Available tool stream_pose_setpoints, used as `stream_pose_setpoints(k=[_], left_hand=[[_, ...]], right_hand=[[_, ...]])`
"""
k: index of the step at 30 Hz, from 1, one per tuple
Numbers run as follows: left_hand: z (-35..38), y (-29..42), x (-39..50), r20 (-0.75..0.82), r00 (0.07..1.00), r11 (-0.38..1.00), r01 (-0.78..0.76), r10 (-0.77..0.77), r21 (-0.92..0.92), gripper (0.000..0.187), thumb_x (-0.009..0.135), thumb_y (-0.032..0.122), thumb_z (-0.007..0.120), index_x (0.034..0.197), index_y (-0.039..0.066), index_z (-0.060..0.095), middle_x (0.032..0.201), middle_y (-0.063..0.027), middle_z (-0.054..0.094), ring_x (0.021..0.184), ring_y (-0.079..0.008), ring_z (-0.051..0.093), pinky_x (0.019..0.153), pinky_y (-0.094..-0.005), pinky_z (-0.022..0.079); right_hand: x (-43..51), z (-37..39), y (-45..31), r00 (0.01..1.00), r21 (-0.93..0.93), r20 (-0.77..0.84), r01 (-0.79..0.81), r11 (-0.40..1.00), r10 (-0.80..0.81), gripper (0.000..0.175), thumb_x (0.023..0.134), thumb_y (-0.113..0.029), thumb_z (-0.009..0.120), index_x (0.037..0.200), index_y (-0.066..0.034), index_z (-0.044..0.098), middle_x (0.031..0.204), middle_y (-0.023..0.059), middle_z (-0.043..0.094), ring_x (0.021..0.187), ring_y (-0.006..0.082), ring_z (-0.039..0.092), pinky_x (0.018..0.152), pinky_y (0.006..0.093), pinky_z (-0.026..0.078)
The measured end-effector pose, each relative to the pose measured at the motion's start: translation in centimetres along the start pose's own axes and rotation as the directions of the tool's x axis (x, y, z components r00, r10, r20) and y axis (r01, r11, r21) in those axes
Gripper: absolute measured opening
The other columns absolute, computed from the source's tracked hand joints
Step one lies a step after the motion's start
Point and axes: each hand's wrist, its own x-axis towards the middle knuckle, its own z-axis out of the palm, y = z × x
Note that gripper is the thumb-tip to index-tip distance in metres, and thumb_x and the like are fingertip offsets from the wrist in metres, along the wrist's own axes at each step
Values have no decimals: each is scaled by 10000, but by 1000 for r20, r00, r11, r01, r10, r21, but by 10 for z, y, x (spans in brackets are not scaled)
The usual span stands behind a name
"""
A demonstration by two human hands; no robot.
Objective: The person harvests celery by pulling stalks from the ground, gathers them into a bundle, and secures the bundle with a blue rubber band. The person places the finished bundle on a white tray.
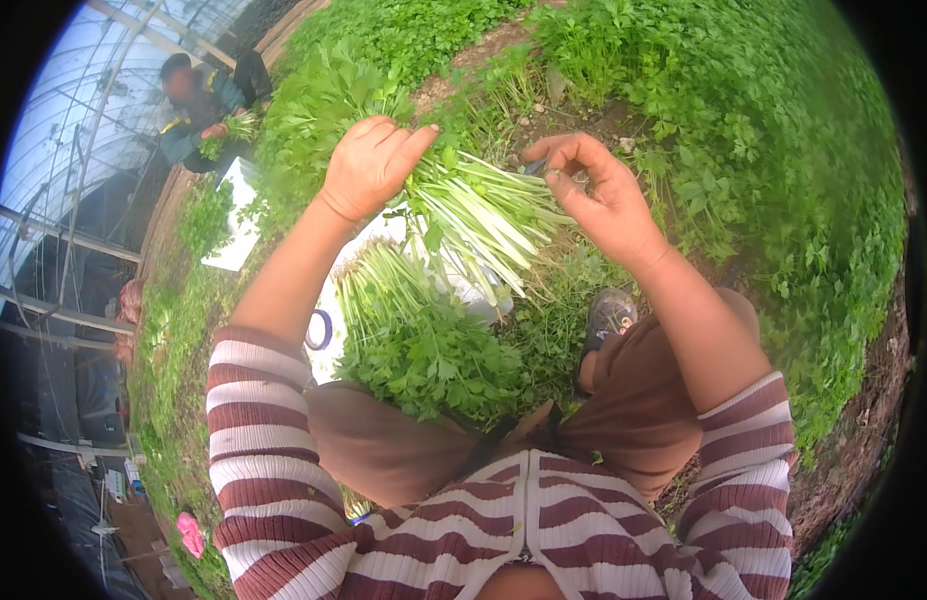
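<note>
My left hand [377, 166] grips a thick bunch of leafy celery [478, 202] where the stalks meet the leaves. Its pale stalk ends fan out to the right, with thin roots showing at the tips. My right hand [595, 191] is at those ends, thumb and forefinger pinched together; a small dark object, perhaps a blade, shows by its fingers. Whether a stalk is between them is unclear. Below the bunch, a pile of cut celery [433, 337] lies on a white surface [325, 360], leaves towards me. A roll of tape [319, 330] rests at its left edge.
Celery plants [696, 90] grow densely ahead and to the right. At upper left a co-worker [201, 112] crouches holding greens, beside a white box [238, 217] with more greens. A pink bag [190, 535] lies at lower left. My shoe [612, 319] is under the right hand.
</note>
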Motion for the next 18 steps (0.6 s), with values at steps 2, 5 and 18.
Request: stream_pose_setpoints(k=[2,5,18], left_hand=[[2,1,1,-21,1000,1000,-12,11,-21,384,661,19,563,1042,65,553,695,-15,525,632,-181,517,695,-308,484],[8,9,5,-48,998,997,-40,37,-61,385,667,17,561,1049,60,547,700,-13,526,632,-175,518,698,-311,485],[-2,0,-20,12,999,999,31,-31,-31,407,693,6,540,1097,38,503,755,-76,567,709,-258,560,712,-357,480]], right_hand=[[-2,8,-1,970,-334,120,238,912,-210,230,730,-84,620,953,-87,566,940,66,578,887,242,528,775,336,448],[-4,19,0,938,-529,197,348,774,-287,219,708,-75,628,919,-116,588,918,59,565,882,240,524,793,342,445],[-1,-6,-12,869,676,453,-480,559,198,74,918,-148,424,964,-90,431,798,89,598,644,149,560,616,271,457]])
